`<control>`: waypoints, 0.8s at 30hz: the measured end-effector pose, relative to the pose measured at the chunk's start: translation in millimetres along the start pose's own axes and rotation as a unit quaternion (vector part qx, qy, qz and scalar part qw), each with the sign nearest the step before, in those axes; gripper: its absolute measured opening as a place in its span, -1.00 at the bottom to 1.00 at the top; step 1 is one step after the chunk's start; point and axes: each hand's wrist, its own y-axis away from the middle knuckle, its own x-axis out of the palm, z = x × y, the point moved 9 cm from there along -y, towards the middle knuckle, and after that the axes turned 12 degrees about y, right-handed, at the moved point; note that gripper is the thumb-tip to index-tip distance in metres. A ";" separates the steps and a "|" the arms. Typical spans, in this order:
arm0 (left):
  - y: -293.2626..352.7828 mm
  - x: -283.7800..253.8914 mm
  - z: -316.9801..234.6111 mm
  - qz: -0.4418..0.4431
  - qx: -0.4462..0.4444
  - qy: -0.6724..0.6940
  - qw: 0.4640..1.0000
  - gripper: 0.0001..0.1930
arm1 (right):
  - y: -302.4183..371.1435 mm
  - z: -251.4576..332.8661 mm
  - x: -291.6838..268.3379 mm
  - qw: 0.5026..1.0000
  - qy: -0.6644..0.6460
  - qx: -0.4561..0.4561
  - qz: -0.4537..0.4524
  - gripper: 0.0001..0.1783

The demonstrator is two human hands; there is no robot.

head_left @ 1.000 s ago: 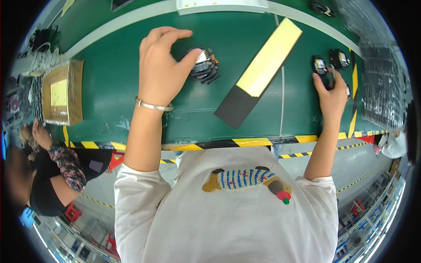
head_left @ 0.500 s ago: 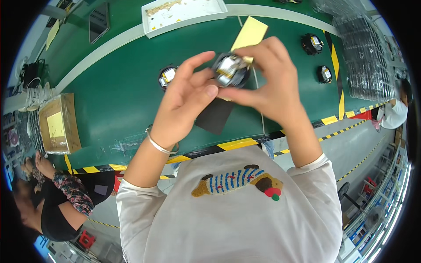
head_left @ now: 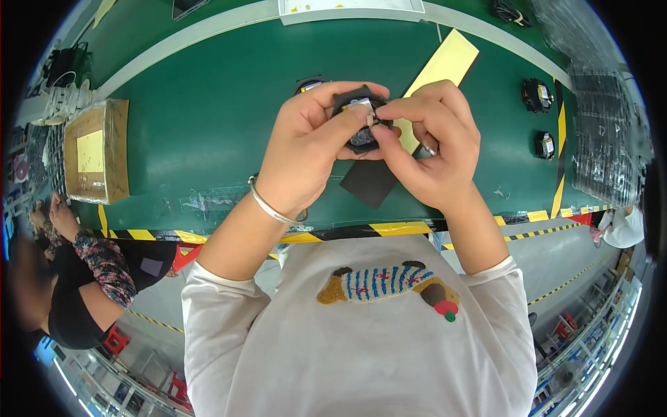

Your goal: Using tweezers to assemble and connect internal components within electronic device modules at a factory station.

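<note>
Here, a black part (head_left: 363,138) was gripped by both hands (head_left: 306,142) (head_left: 438,139), maybe half done; whether three others (head_left: 309,85) (head_left: 537,95) (head_left: 545,145) were finished couldn't be told.

Box (head_left: 117,149) left, 2 devices (head_left: 537,95) (head_left: 544,145) right

Head-worn fisheye, looking down, near above green bench (head_left: 180,104).

Over there, that green bench (head_left: 201,97) carries a brown cardboard box (head_left: 116,149) by its left edge, a yellow-and-black strip (head_left: 445,61) and round black devices (head_left: 537,95).
</note>
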 end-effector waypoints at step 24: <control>2.9 -2.6 5.8 0.006 -0.052 0.008 0.999 -0.72 | -6.8 -15.9 3.8 0.991 -0.116 0.031 0.062 -0.80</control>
